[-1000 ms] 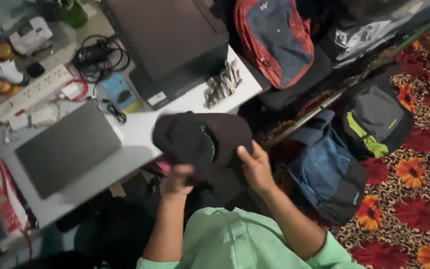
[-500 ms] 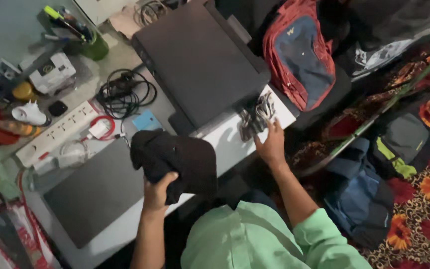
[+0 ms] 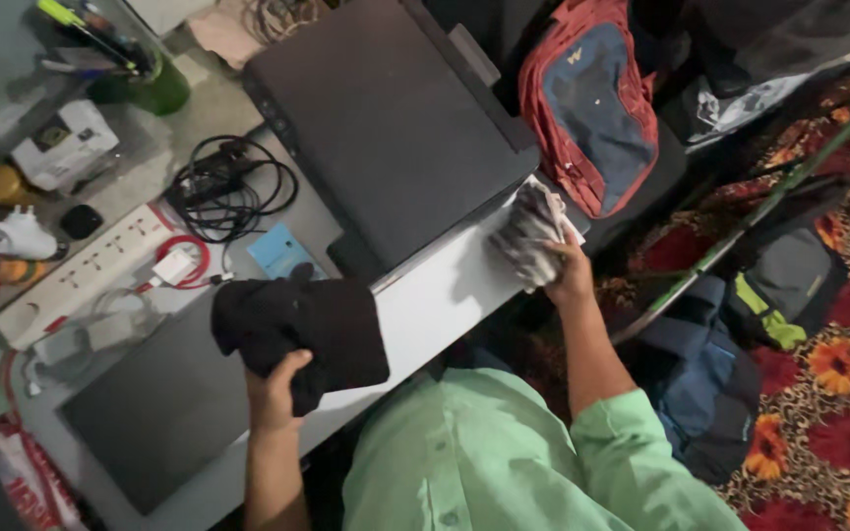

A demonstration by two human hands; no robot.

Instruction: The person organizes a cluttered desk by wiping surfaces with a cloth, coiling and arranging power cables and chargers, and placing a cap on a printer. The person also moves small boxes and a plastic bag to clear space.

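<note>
My left hand (image 3: 275,385) grips a folded black garment (image 3: 302,329) and holds it above the white desk (image 3: 435,300), over the edge of a closed grey laptop (image 3: 164,413). My right hand (image 3: 571,275) is closed on a crumpled grey-and-white patterned cloth (image 3: 528,234) at the desk's right corner, beside a large black flat box (image 3: 386,123). I wear a light green shirt with the sleeves pushed up.
On the desk lie a white power strip (image 3: 81,275), coiled black cables (image 3: 223,187), a blue card (image 3: 282,254), chargers and a green pen cup (image 3: 145,79). A red-and-blue backpack (image 3: 592,103) leans right of the desk. More bags (image 3: 710,393) sit on the floral rug (image 3: 838,393).
My left hand carried the black garment leftward over the laptop. My right hand let go of it, reached to the desk corner and closed on the patterned cloth, lifting it slightly.
</note>
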